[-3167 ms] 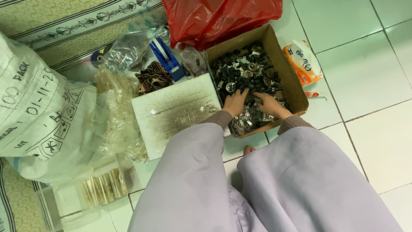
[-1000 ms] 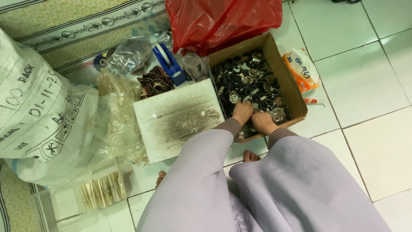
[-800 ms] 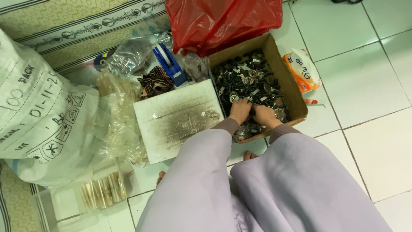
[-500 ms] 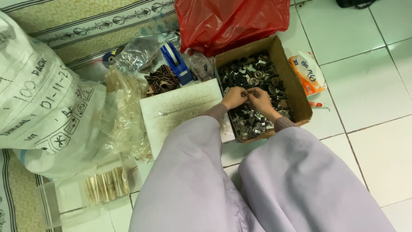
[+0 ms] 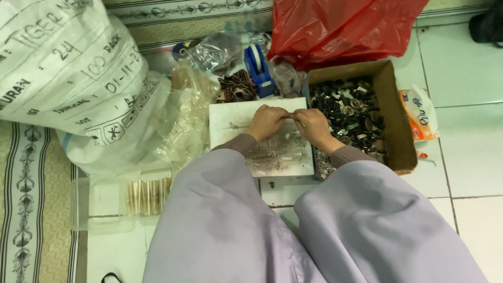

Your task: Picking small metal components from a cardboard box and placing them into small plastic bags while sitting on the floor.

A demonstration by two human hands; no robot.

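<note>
Loose lilac robe over mauve ribbed cuffs.

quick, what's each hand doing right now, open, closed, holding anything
Left hand: closed, fingertips pinching a tiny dark metal part over the white board.
Right hand: closed, pinching the same part from the other side.

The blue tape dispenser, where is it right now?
In the head view, the blue tape dispenser stands just beyond the white board, left of the cardboard box.
</note>
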